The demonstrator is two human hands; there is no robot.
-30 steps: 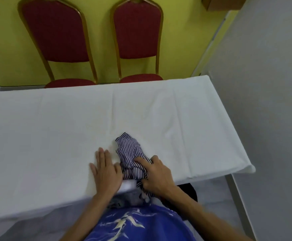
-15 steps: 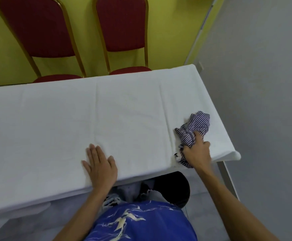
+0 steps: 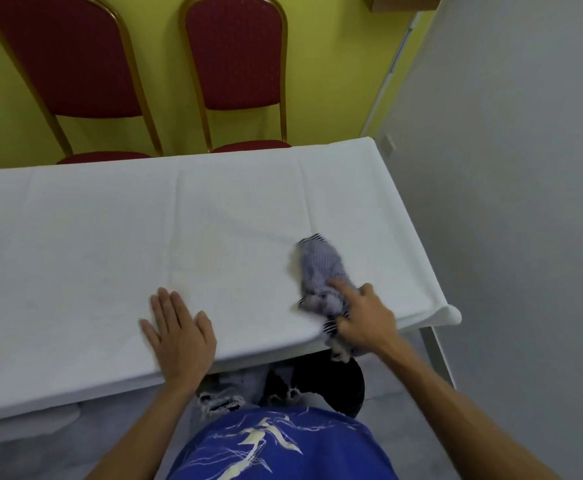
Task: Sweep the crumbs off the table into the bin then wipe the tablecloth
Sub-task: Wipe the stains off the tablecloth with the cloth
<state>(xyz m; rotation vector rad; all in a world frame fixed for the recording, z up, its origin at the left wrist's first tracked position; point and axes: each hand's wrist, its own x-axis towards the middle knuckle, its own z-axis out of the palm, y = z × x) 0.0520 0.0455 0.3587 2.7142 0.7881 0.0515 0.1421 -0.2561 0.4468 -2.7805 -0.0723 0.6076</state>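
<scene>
Head view, looking down over a desk point(image 3: 75, 386) covered by a white tablecloth point(image 3: 110, 237) with faint fold creases. Left hand point(image 3: 179, 334) flat, palm down, fingers spread and released, pressed on the tablecloth near the near edge, grasping nothing. Right hand point(image 3: 364, 320) further right at the same near edge, fingers curled over the lower end of a crumpled blue-and-white striped cloth point(image 3: 321, 275), index finger stretched along it. Cloth blurred, lying on the tablecloth towards the desk's right end, its tail hanging over the near edge below the right hand. No crumbs distinguishable on the white surface. Below the desk edge, between the arms, a dark round bin point(image 3: 338, 379) partly hidden by the desk and by a blue printed shirt point(image 3: 276, 448). Beyond the far edge, two red padded chairs with gold frames, one at left point(image 3: 65, 57), one at centre point(image 3: 238, 53), against a yellow wall point(image 3: 335, 64). Grey wall point(image 3: 525, 168) along the right side.
</scene>
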